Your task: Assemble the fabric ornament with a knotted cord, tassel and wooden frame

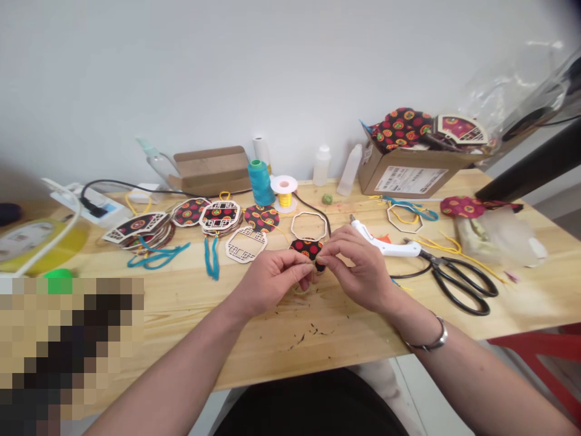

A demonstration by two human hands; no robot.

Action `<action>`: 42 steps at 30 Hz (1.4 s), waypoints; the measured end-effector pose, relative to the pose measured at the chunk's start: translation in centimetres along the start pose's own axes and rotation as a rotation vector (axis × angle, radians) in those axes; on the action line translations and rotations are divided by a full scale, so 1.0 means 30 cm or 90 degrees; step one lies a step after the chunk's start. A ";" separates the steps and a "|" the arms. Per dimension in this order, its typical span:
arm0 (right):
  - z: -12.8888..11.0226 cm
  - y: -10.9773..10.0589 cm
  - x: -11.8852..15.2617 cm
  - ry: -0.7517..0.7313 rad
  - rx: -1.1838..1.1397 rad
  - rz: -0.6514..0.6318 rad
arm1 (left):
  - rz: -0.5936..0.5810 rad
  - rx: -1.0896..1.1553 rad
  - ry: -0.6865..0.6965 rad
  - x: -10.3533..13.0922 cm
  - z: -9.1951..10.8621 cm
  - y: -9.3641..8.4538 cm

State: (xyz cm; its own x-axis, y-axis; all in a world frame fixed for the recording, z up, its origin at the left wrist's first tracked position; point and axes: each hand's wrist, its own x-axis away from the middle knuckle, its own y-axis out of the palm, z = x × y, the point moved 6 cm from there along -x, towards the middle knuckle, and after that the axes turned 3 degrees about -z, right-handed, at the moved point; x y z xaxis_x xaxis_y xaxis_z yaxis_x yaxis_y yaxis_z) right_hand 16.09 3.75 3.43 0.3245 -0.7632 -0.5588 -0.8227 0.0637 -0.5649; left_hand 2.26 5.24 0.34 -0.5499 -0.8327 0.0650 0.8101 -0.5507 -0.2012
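Note:
My left hand (276, 277) and my right hand (358, 260) meet at the front middle of the table. Both are closed in a pinch, fingertips almost touching; whatever lies between them is too small to make out. Just behind the fingertips lies a black fabric piece with red and orange round patterns (305, 247), partly hidden by the hands. Beyond it rests a bare wooden frame with a scalloped outline (308, 226). A lattice wooden frame (246, 244) sits to the left. A white hot glue gun (393, 248) lies beside my right hand.
Black-handled scissors (463, 281) lie at right, near yellow cord (447, 247). Left stand stacked fan-shaped ornaments (140, 227) and octagonal ornaments (220, 215) with blue cords. Behind are a blue thread cone (261, 183), a yellow spool (284, 198) and a filled cardboard box (402, 172).

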 end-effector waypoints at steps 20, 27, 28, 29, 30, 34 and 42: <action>0.032 -0.048 -0.006 0.059 0.001 0.046 | -0.054 0.273 -0.036 -0.002 -0.043 0.022; -0.007 0.001 0.001 0.002 -0.022 -0.031 | -0.091 0.404 0.006 -0.002 -0.034 0.031; -0.009 0.005 0.002 -0.006 -0.018 -0.031 | -0.093 0.409 -0.001 -0.002 -0.035 0.036; -0.009 0.007 0.003 -0.013 -0.013 -0.028 | -0.094 0.415 -0.007 -0.001 -0.035 0.040; -0.009 0.008 0.003 -0.021 -0.007 -0.024 | -0.096 0.418 -0.012 -0.001 -0.036 0.043; -0.011 0.007 0.000 -0.046 0.015 -0.013 | -0.093 0.389 -0.052 -0.003 -0.043 0.051; -0.006 0.004 0.000 -0.043 0.049 0.006 | 0.005 0.192 -0.098 -0.008 -0.057 0.015</action>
State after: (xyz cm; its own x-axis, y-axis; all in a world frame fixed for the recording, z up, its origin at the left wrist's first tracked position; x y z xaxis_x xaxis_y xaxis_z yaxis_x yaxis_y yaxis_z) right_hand 15.90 3.65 3.48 0.3494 -0.7176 -0.6025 -0.7885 0.1221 -0.6028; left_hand 2.39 5.29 -1.44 -0.5248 -0.8232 0.2167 0.8505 -0.5173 0.0950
